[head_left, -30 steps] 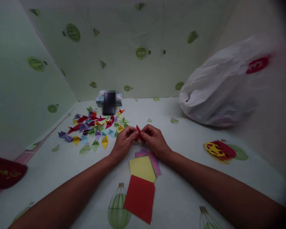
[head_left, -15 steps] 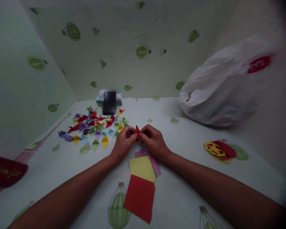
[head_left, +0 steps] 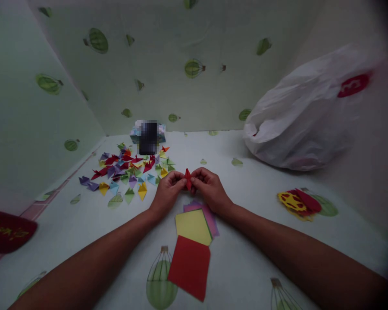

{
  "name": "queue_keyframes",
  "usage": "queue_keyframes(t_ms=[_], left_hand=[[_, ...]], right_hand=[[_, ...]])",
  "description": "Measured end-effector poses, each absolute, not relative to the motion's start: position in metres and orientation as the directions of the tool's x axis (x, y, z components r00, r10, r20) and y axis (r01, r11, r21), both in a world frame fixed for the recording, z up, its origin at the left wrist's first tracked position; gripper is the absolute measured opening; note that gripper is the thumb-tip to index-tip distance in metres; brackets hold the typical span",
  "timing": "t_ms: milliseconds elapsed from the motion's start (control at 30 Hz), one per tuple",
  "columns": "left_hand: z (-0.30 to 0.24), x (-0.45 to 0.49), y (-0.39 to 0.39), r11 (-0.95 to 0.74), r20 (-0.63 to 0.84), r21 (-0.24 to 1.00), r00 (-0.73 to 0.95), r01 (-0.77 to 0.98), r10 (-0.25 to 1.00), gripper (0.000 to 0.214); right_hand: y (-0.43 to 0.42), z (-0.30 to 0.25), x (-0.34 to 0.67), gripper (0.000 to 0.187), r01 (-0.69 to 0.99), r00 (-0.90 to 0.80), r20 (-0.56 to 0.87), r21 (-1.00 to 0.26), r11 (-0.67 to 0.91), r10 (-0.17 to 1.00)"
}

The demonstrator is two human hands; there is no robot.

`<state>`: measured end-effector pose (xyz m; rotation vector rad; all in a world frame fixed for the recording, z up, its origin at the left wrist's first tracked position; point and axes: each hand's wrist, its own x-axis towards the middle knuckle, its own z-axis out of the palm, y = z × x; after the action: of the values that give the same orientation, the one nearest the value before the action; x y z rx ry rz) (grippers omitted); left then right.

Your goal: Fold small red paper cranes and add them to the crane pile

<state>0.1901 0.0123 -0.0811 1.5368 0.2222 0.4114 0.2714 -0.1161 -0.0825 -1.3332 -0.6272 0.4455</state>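
Note:
My left hand (head_left: 167,192) and my right hand (head_left: 209,189) meet at the middle of the table, both pinched on a small folded red paper piece (head_left: 188,178) that stands pointed upward between the fingertips. Just below my hands lies a small stack of paper squares with a yellow sheet (head_left: 192,226) on top and pink sheets (head_left: 210,216) under it. A loose red square (head_left: 190,267) lies nearer to me. To the left of my hands spreads a pile of several small folded paper pieces (head_left: 126,172) in red, purple, yellow, green and blue.
A white plastic bag (head_left: 304,120) sits at the back right. A red and yellow paper cut-out (head_left: 298,204) lies at the right. A small box (head_left: 148,134) stands at the back wall. A dark red item (head_left: 6,230) lies at the left edge. The table cover (head_left: 252,258) shows green balloon prints.
The red piece has turned slightly between my fingertips and now stands more upright. My hands stay in the same place.

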Motion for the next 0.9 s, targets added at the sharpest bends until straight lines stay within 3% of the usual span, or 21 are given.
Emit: queue_keyframes(t_ms=[900], left_hand=[[-0.0821, 0.1911, 0.0128, 0.038, 0.131, 0.987, 0.908, -0.159, 0.397, 0.016]], right_hand=[[-0.1159, -0.0828, 0.272, 0.019, -0.046, 0.745, 0.123, -0.971, 0.235, 0.656]])
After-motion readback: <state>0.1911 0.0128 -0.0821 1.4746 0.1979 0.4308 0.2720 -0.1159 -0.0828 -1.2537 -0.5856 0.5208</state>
